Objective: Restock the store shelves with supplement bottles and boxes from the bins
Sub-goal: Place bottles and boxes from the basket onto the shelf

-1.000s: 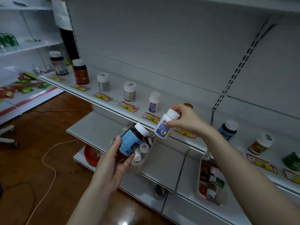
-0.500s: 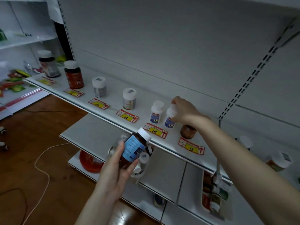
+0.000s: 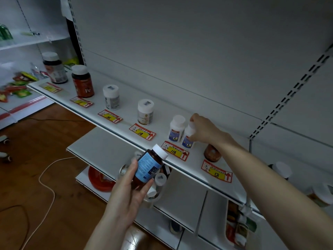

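White metal store shelving in dim light, wood floor below. The middle shelf [image 3: 126, 114] carries a sparse row of bottles, each behind a yellow-and-red price tag.

Small white bottle [image 3: 187, 138]: a second ago it hung tilted in the air in front of the shelf edge. Now it stands upright on the shelf, touching its twin [image 3: 177, 129], both behind the "118" tag [image 3: 174, 151]. The right hand [image 3: 202, 129] is clasped over the cap and shoulder, fingers curled round it, not yet let go. The base looks seated, though the hand hides part of it.

Judgement: this placement is all but done. What remains is to release and draw the arm back without knocking the twin or the amber bottle [image 3: 212, 153], which sits just under the wrist.

The left hand [image 3: 128, 193] grips a brown bottle with blue label [image 3: 149, 167], fingers wrapped round its lower body, cap tilted up and right. It hangs below the shelf edge, over the white bin [image 3: 152, 202] of loose bottles on the lower shelf. It has barely shifted over the last second and is probably next to be shelved.

Further left along the row stand two pale jars [image 3: 145, 111] [image 3: 111, 97], an "Fe" bottle [image 3: 82, 82] and a dark bottle [image 3: 54, 68]. A second bin [image 3: 237, 226] sits low right. A white cable [image 3: 46, 177] trails on the floor.
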The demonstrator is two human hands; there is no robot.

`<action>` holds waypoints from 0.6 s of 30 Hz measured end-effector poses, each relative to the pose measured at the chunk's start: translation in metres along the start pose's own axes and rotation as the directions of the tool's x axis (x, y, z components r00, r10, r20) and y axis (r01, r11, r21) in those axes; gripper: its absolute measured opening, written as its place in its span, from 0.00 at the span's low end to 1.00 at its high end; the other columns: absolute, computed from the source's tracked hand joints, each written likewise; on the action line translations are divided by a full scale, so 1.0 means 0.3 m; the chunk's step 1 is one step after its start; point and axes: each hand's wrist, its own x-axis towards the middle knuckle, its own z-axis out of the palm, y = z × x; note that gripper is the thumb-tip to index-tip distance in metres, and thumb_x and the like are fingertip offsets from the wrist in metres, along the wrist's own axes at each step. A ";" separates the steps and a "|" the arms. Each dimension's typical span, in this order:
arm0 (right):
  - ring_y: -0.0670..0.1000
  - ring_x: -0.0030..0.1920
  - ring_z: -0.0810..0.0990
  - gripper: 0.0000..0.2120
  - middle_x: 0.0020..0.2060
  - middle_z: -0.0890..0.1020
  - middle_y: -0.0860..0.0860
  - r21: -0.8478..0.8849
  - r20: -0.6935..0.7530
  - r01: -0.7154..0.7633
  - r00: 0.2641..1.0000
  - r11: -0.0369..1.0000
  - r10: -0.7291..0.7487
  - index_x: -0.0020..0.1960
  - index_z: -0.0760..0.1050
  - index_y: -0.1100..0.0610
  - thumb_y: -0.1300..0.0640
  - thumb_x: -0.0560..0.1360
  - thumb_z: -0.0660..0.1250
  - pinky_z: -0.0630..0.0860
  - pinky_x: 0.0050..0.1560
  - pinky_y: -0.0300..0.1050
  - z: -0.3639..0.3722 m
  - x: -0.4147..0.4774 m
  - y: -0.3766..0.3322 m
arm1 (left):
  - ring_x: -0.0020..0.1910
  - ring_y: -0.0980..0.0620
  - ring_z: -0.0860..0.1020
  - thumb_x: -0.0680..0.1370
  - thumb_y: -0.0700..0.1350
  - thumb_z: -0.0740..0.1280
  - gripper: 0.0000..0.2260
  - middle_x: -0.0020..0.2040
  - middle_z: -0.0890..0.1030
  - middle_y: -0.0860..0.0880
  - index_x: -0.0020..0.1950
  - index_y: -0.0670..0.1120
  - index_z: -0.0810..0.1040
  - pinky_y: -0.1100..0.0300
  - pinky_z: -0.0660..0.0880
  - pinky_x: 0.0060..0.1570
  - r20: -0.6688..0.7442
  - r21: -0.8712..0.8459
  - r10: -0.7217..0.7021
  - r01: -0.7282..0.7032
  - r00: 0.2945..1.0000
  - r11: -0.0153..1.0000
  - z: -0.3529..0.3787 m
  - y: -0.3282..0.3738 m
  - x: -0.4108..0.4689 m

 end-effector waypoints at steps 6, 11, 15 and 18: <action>0.58 0.58 0.73 0.29 0.60 0.72 0.60 -0.018 -0.004 -0.006 1.000 1.000 0.006 0.64 0.63 0.63 0.62 0.68 0.72 0.69 0.51 0.46 0.002 -0.001 0.000 | 0.53 0.42 0.79 0.67 0.48 0.69 0.21 0.54 0.78 0.37 0.56 0.40 0.76 0.57 0.81 0.33 0.010 -0.008 -0.014 0.014 1.000 1.000 0.007 0.005 -0.002; 0.57 0.64 0.69 0.33 0.65 0.68 0.60 0.076 -0.061 0.014 0.998 0.997 -0.009 0.71 0.59 0.60 0.60 0.70 0.71 0.67 0.59 0.45 -0.028 -0.055 -0.021 | 0.51 0.41 0.80 0.67 0.49 0.69 0.20 0.52 0.79 0.36 0.55 0.39 0.76 0.52 0.80 0.40 0.047 -0.007 -0.037 0.038 0.998 0.999 0.020 0.021 -0.015; 0.49 0.55 0.74 0.15 0.58 0.77 0.53 0.381 -0.338 0.132 0.941 0.915 0.005 0.63 0.73 0.57 0.58 0.76 0.64 0.69 0.54 0.39 -0.033 -0.159 -0.082 | 0.51 0.41 0.80 0.72 0.50 0.67 0.16 0.51 0.79 0.36 0.53 0.39 0.76 0.54 0.81 0.36 0.064 0.001 -0.046 0.046 0.997 0.999 0.022 0.023 -0.024; 0.43 0.46 0.78 0.09 0.46 0.81 0.45 0.553 -0.229 0.222 0.967 0.803 -0.109 0.55 0.78 0.54 0.55 0.76 0.64 0.74 0.50 0.38 -0.014 -0.240 -0.128 | 0.50 0.40 0.80 0.73 0.51 0.66 0.16 0.52 0.79 0.36 0.53 0.40 0.76 0.56 0.81 0.31 0.087 0.007 -0.064 0.064 0.994 0.998 0.022 0.023 -0.040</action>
